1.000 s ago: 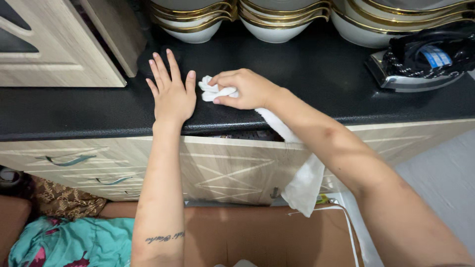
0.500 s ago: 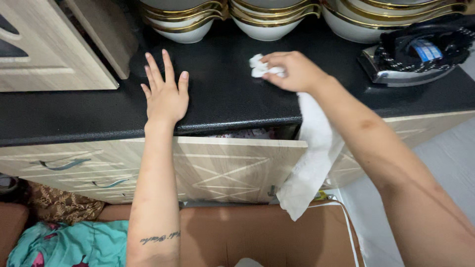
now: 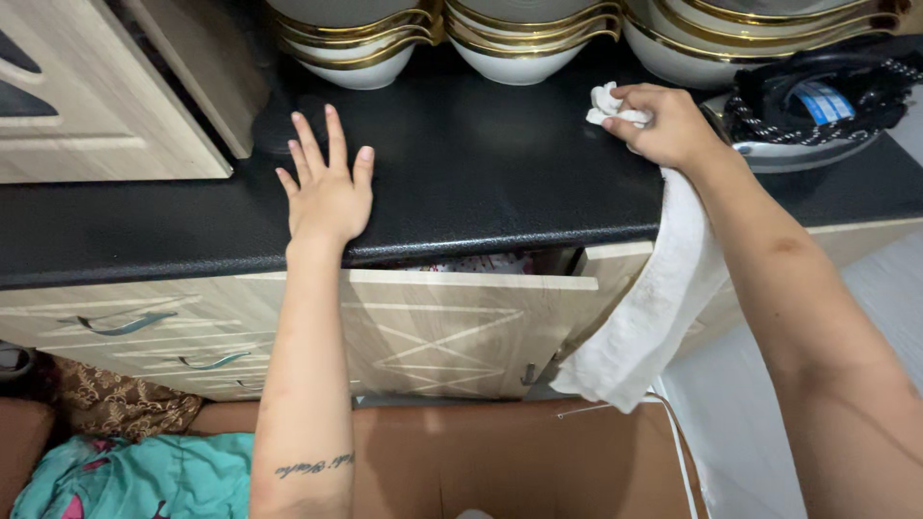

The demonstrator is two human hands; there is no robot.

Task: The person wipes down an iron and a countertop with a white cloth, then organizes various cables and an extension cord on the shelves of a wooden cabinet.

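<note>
We see the left hand (image 3: pixel 327 197) flat on the countertop (image 3: pixel 500 168), well left of the right hand (image 3: pixel 668 123), which grips a cloth (image 3: pixel 649 317) that trails over the counter's front edge. Stacked bowls (image 3: pixel 514 38) sit behind both hands; a clothes iron (image 3: pixel 812 111) lies just right of the right hand. A cardboard box (image 3: pixel 510 461) stands below, before the cabinet door (image 3: pixel 452 332).

Three stacks of bowls (image 3: pixel 519 43) are being shown on one counter (image 3: pixel 481 163), beside one iron (image 3: pixel 808 115). One cloth (image 3: pixel 654 298) is being held. Two hands, two handles (image 3: pixel 120 324) and one box (image 3: pixel 519 461) are being seen.
</note>
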